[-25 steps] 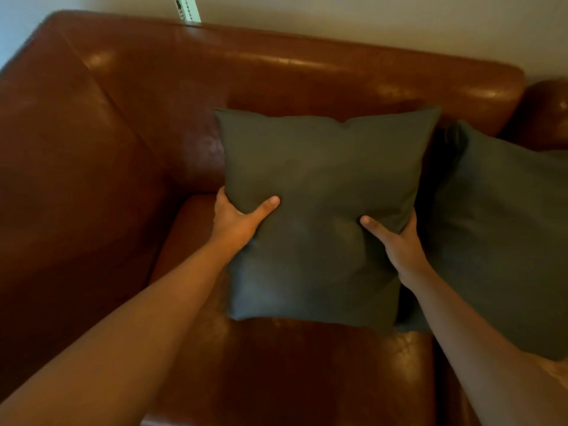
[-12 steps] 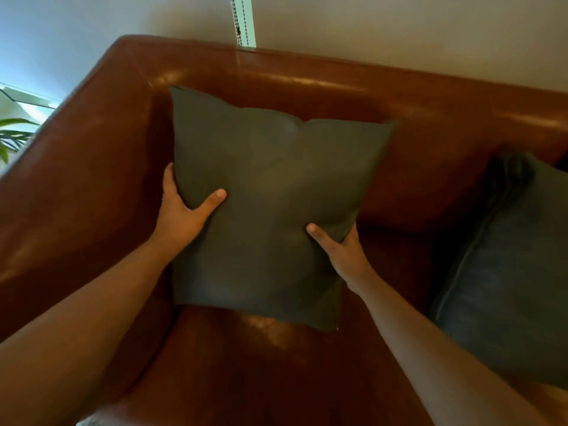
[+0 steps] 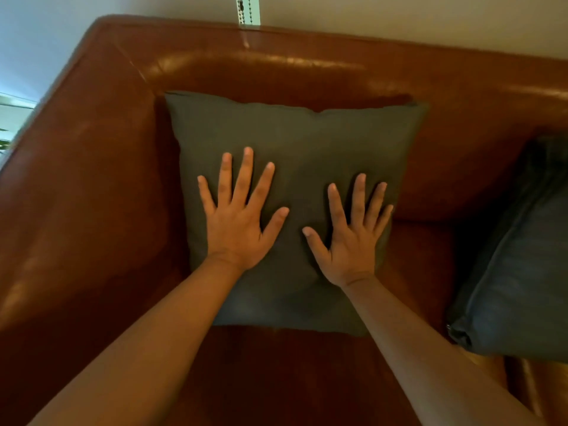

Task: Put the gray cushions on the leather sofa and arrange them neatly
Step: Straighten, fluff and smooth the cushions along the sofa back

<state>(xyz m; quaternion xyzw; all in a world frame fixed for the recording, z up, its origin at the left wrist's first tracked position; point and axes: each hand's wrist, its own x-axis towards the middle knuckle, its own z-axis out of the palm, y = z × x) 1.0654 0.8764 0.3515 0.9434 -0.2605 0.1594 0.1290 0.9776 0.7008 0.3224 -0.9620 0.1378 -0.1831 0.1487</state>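
The leather sofa (image 3: pixel 307 66) fills nearly the whole view, its glossy brown backrest running across the far side and its left armrest sloping down toward the near left. One gray cushion (image 3: pixel 307 133) stands in the left corner of the seat, leaning back against the backrest, its top edge just below the backrest's crest and its bottom edge on the seat leather. A second gray cushion (image 3: pixel 522 256) lies at the right edge of the view, well apart from the first, with bare seat and backrest between them; it looks slumped and turned at an angle rather than squared up.

Both hands lie flat on the face of the corner cushion. The left hand (image 3: pixel 236 229) is spread wide, fingers straight, palm against the fabric left of centre. The right hand (image 3: pixel 350 244) is likewise spread and flat, close to the cushion's right edge. Neither grips anything — they press or pat.

The step in hand appears to be settling this cushion: seated in the corner, it is being pushed back and smoothed. Its placement looks about done. The next move probably calls for lifting both hands off and reaching right for the other cushion — taking it by its edges, standing it upright against the backrest and squaring it to match.

A thin beaded cord (image 3: pixel 247 9) hangs on the wall behind the sofa.
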